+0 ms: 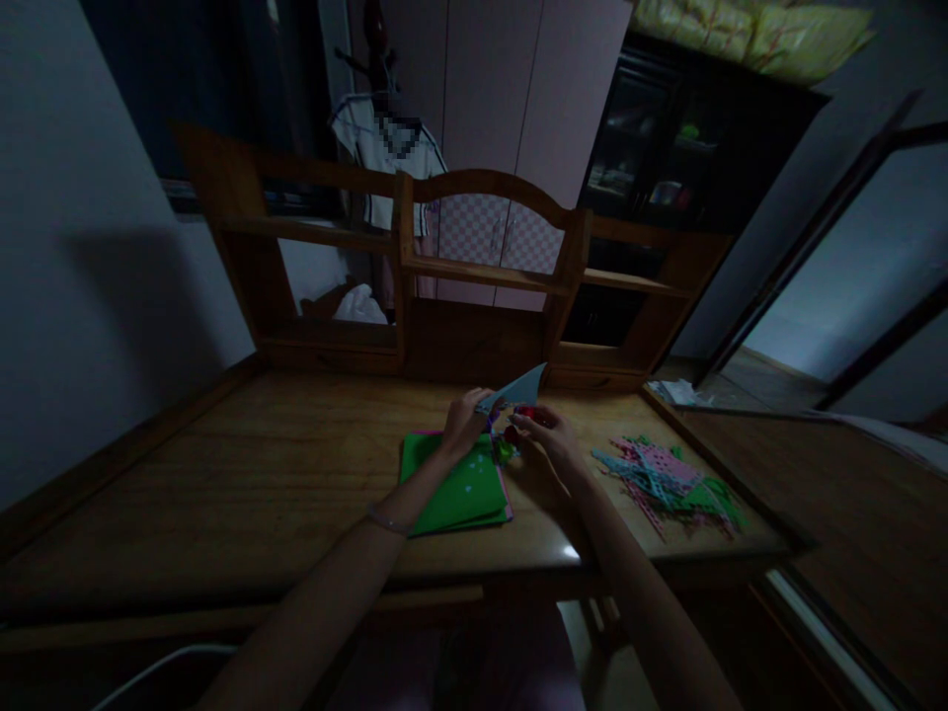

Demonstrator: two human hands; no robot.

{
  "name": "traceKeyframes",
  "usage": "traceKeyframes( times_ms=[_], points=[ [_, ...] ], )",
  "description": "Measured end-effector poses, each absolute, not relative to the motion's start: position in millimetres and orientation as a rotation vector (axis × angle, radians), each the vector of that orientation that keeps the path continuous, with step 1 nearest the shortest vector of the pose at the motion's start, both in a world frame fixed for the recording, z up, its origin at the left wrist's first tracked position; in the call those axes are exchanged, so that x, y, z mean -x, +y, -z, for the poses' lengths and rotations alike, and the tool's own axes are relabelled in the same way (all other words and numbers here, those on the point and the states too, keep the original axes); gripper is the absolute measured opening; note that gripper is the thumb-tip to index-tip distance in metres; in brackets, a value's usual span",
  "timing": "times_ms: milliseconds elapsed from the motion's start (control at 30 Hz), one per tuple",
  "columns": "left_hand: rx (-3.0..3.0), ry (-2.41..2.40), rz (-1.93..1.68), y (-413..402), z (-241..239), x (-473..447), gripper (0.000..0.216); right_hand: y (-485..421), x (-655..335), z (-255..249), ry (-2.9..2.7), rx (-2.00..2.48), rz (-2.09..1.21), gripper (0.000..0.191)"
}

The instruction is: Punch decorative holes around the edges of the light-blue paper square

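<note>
My left hand (465,415) is closed on the near edge of a light blue sheet (524,391), which slants up to the right. At the sheet's right edge, my right hand (549,434) is wrapped round a small red tool (527,411) whose exact kind is too dark to tell. Under my left wrist lies a stack of green sheets (451,494) with small pale spots on top and pink edges showing beneath. Small bright green and dark red items (507,449) are just below the hands; their shape is unclear.
On the right of the wooden desk (296,454) lies a heap of pink, blue and green sheets (671,479) full of holes. A wooden shelf rack (481,276) runs along the desk's back. Raised edges border both sides.
</note>
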State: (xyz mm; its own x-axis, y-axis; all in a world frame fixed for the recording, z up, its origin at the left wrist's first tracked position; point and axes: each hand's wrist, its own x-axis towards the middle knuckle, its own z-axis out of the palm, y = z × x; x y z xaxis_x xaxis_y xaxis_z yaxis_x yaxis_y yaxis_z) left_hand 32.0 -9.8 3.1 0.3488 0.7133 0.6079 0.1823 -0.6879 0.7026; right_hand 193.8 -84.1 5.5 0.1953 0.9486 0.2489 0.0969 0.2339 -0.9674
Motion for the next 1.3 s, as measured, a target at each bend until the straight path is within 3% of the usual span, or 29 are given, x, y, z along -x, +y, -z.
traceKeyframes(
  times_ms=[1300],
  points=[
    [-1.957,0.936,-1.244,5.0,16.9,-41.8,0.042,-78.1,-198.7,1.1,-1.091,1.21,-0.824,0.041]
  ],
)
